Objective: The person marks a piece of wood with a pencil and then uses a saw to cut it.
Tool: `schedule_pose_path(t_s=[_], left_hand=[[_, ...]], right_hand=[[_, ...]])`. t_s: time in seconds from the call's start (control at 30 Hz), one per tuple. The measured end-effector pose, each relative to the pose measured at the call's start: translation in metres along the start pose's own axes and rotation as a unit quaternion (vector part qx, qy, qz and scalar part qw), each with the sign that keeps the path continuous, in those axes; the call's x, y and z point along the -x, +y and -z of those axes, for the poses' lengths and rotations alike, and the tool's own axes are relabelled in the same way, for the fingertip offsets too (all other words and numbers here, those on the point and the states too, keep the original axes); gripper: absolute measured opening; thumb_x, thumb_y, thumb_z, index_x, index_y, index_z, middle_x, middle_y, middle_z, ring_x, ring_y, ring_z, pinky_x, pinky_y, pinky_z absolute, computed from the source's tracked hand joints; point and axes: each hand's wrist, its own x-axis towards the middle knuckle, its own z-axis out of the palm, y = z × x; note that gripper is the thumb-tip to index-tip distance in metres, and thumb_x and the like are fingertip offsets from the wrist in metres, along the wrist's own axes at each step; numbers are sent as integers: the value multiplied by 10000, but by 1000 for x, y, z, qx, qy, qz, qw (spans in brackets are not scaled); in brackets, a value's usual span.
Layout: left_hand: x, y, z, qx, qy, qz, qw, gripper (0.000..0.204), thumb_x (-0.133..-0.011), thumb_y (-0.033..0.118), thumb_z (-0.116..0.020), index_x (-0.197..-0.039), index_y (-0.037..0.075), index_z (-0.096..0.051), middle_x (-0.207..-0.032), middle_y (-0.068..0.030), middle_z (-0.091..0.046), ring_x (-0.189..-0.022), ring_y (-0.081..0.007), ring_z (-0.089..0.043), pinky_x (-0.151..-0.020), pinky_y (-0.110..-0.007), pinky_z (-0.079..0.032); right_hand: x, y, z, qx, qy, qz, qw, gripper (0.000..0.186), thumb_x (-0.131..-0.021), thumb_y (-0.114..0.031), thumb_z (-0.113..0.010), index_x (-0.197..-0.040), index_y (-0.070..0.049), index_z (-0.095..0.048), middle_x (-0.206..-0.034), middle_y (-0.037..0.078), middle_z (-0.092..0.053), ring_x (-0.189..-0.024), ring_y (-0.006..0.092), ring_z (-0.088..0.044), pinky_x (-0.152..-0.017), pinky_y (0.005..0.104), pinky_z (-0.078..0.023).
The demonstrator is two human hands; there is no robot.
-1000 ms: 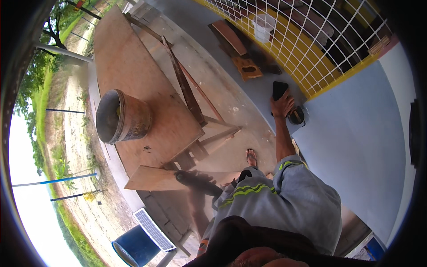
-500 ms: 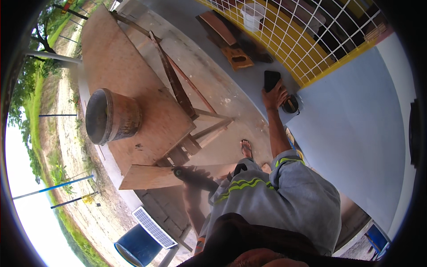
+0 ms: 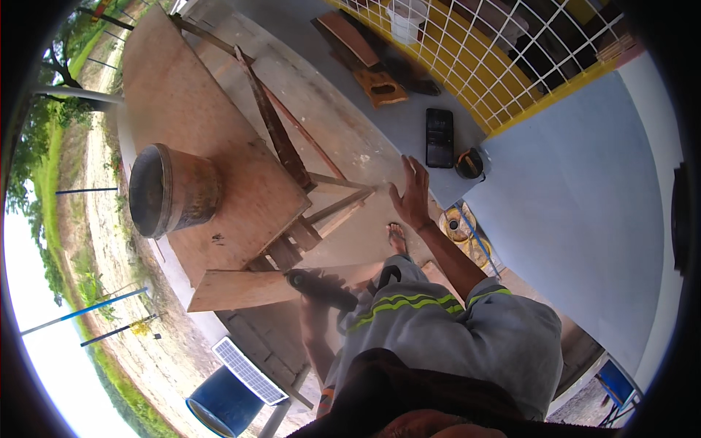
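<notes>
My left hand [image 3: 326, 283] is closed round a dark tube-shaped thing [image 3: 337, 295] with a rounded end, held low over a plywood strip [image 3: 241, 290]; its exact kind I cannot make out. My right hand [image 3: 413, 196] holds nothing, its fingers stretched out and apart beside the edge of the grey ledge. On that ledge a black phone [image 3: 439, 139] lies flat, with a small round black-and-orange thing [image 3: 469, 163] next to it. Farther along lies a handsaw with a wooden handle [image 3: 381, 89].
At the left, a dirty bucket [image 3: 179, 191] lies on its side on a plywood tabletop [image 3: 219, 124] with wooden legs. White wire mesh [image 3: 504, 66] borders the ledge. Yellow spools [image 3: 456, 225] sit below it. A blue barrel [image 3: 225, 401] and a small solar panel [image 3: 250, 371] stand lower left.
My right hand has let go of the phone, which now lies on the ledge, and has drawn back toward me, opening its fingers. The left hand keeps its hold.
</notes>
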Motion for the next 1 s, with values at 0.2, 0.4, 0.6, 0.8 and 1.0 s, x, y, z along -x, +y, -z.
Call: schedule_pose_path(t_s=[0.2,0.4,0.6,0.8,1.0], left_hand=[[-20,-16,7,-45,-15,36,998,768,-965,675,-366,-1356,18,-446,-1076,-186,-630,-907,-321,-670,-867,-478,-553],[-16,-14,0,-114,5,51,992,812,-963,710,-292,-1289,1,-517,-946,-135,-642,-825,-246,-669,-747,-406,-578],[-19,-12,4,-131,53,-59,988,812,-978,699,-235,-1280,1,-520,-995,-132,-643,-874,-242,-661,-790,-376,-553],[-4,18,10,-156,44,-213,964,642,-1021,549,-409,-1333,-6,-499,-1179,-135,-622,-1136,-242,-587,-1012,-384,-432],[7,42,39,-231,-59,-193,952,777,-863,432,-742,-1417,-13,-426,-1293,-148,-569,-1153,-248,-580,-1017,-403,-433]], right_hand=[[100,-84,-12,-500,-373,-140,769,375,-991,-106,-527,-1358,-29,-538,-1250,98,-609,-1024,149,-617,-873,301,-513],[88,-118,-2,-511,-411,-113,746,331,-984,-105,-519,-1307,-45,-557,-1330,112,-563,-1139,225,-599,-890,326,-532],[89,-126,8,-536,-469,-308,631,366,-1033,-268,-445,-1310,-60,-565,-1191,100,-612,-959,184,-631,-786,308,-531],[138,-128,-15,-660,-472,-347,471,496,-1052,-413,-389,-1251,19,-529,-1099,160,-651,-886,275,-690,-773,387,-572],[112,-150,7,-717,-358,-355,481,510,-1057,-401,-398,-1296,38,-501,-1127,174,-643,-911,281,-687,-781,390,-579]])
